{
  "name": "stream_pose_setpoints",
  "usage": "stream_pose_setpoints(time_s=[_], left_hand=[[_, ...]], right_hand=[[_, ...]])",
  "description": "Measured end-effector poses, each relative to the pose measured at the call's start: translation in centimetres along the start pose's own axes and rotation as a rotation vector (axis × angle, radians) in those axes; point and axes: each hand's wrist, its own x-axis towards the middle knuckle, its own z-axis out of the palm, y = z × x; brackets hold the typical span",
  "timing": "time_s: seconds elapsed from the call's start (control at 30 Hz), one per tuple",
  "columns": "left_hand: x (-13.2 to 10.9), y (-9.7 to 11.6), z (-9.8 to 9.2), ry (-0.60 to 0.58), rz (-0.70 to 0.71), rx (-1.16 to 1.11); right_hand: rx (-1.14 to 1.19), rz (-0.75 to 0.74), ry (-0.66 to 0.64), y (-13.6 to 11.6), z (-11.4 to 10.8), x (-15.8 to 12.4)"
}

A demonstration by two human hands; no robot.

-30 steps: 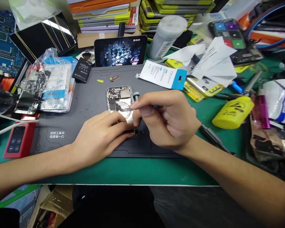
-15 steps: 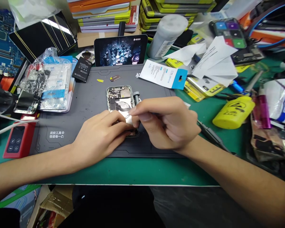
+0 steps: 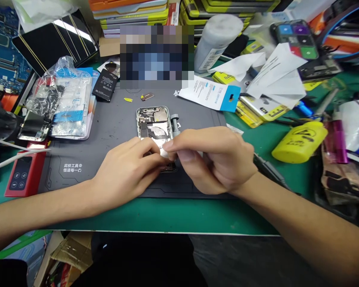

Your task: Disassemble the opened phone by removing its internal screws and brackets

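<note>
Two hands met over an opened phone (image 3: 154, 121) that lay back-open near the middle of a grey mat (image 3: 107, 127) on the green tabletop (image 3: 179, 215). The left hand (image 3: 128, 167) covered the phone's lower half, its fingers (image 3: 151, 159) bent and grasping the frame, seemingly to keep it from sliding on the mat. The right hand (image 3: 215, 159) came in from the phone's right side with thumb and forefinger clenched in a tight pinch just above the silvery sheet inside the phone. Whatever they held was too small and too hidden to tell. Both wrists rested on the mat's near edge, probably for steadiness in fine work.

Just right of the phone's top stood a small grey cylinder (image 3: 175, 121), kept within easy reach. Beyond the phone's top lay two tiny loose parts (image 3: 146, 96). Well left of the phone sat plastic bags (image 3: 62, 99), a black battery (image 3: 104, 84) and a red box (image 3: 24, 173). To the phone's right lay a white and blue card (image 3: 209, 93), a yellow bottle (image 3: 299, 141) on its side and, behind the right wrist, a black tool (image 3: 269, 171).
</note>
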Motion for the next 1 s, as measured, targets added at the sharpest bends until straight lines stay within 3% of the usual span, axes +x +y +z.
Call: stream_pose_setpoints(time_s=[0.1,0.7,1.0], left_hand=[[0.0,-0.08,0.04,-0.003,-0.008,0.0],[-0.06,-0.01,0.15,-0.044,-0.028,0.022],[-0.09,0.05,0.08,-0.038,-0.021,0.037]], right_hand=[[0.012,-0.063,-0.001,0.08,0.17,-0.09],[0.054,0.0,0.02,-0.28,-0.06,-0.19],[0.053,-0.058,0.017,-0.1,-0.09,-0.31]])
